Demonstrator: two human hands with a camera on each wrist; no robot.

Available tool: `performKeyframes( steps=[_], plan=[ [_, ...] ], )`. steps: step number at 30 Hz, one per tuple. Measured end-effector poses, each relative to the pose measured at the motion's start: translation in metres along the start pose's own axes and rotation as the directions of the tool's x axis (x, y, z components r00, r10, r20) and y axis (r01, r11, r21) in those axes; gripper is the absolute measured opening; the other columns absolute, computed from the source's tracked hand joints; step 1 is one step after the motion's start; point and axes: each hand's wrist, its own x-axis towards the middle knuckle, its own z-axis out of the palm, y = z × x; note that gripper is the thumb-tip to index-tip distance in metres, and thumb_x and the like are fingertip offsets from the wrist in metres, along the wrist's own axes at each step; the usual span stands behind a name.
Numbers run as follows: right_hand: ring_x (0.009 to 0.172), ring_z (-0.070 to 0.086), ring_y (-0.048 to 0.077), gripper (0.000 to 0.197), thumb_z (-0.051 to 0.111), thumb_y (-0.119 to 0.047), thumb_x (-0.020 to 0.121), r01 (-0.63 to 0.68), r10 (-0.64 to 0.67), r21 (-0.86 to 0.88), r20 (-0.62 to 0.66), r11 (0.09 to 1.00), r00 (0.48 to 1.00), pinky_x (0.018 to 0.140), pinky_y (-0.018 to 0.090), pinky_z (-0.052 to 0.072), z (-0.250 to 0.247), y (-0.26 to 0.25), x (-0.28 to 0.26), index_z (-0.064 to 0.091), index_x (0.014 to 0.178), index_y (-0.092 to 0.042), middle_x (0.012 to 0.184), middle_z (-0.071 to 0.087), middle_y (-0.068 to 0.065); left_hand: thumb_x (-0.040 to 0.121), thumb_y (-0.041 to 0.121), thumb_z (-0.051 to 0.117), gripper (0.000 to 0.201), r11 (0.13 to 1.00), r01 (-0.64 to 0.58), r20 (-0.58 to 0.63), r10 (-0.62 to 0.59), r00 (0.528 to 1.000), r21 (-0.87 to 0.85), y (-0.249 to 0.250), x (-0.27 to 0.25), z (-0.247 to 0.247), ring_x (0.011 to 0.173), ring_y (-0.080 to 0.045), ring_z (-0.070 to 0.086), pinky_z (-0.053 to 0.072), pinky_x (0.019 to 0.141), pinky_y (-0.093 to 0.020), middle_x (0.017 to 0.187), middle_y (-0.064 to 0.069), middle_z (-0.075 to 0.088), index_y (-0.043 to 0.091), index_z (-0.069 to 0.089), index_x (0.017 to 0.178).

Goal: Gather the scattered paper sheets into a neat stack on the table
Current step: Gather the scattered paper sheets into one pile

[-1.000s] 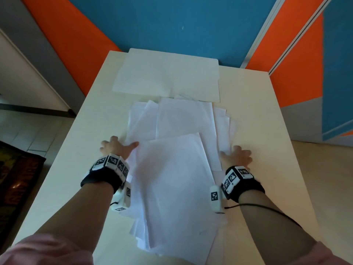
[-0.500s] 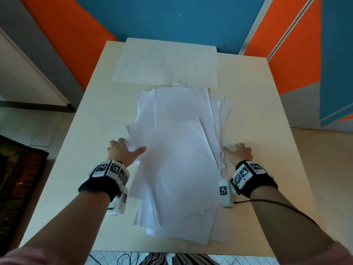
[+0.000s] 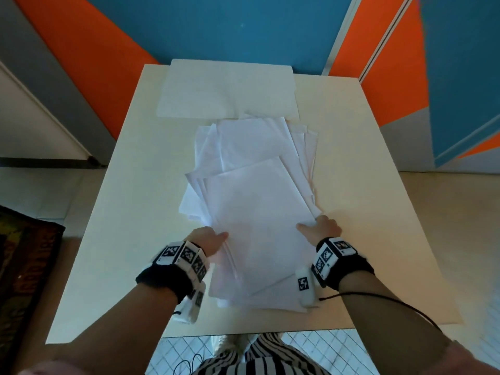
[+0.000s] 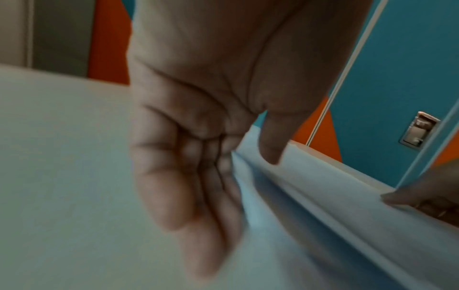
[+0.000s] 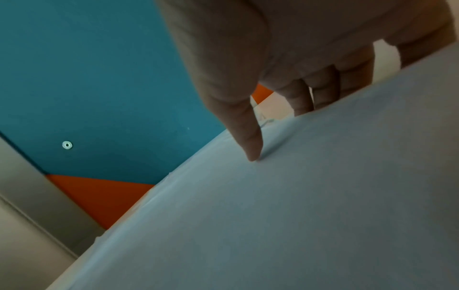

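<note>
A loose pile of white paper sheets lies fanned down the middle of the pale table. My left hand is at the pile's left edge. Its fingers lie straight along that edge and its thumb rests on top. My right hand is at the right edge. Its thumb presses the top sheet, and its fingers go down behind the raised paper, tips hidden. In the left wrist view the sheets are blurred.
A larger white sheet lies flat at the table's far end, its near edge under the pile's top. Bare tabletop runs on both sides of the pile. Orange and blue wall panels stand behind the table. A dark rug lies on the floor at the left.
Both hands have slid inward and toward me along the pile's sides. The sheets are pressed into a narrower pile, which no longer overhangs the near edge. Both thumbs now lie on the top sheet.
</note>
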Motion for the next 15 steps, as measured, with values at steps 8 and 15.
performKeyframes(
  steps=[8, 15],
  plan=[
    [0.127, 0.040, 0.036, 0.057, 0.061, -0.032, 0.083, 0.026, -0.009, 0.255, -0.069, 0.967, 0.998, 0.103, 0.040, 0.037, -0.021, -0.015, 0.029, 0.046, 0.129, -0.002, 0.135, 0.040, 0.019, 0.092, 0.038, 0.046, 0.057, 0.967, -0.002, -0.379, -0.098, 0.920, -0.253, -0.009, 0.050, -0.065, 0.127, -0.040, 0.044, 0.034, 0.108, -0.041, 0.137, -0.027, 0.044, -0.003, 0.047, 0.132],
    [0.116, 0.054, 0.035, 0.049, 0.052, -0.032, 0.089, 0.091, -0.055, 0.455, -0.091, 0.886, 0.994, 0.089, 0.033, 0.043, -0.032, -0.047, 0.061, 0.050, 0.127, 0.001, 0.126, 0.057, 0.020, 0.093, 0.024, 0.048, 0.042, 0.937, -0.022, -0.311, -0.094, 0.946, -0.349, 0.021, 0.082, -0.064, 0.119, -0.038, 0.053, 0.042, 0.096, -0.037, 0.129, -0.025, 0.057, 0.000, 0.054, 0.127]
  ],
)
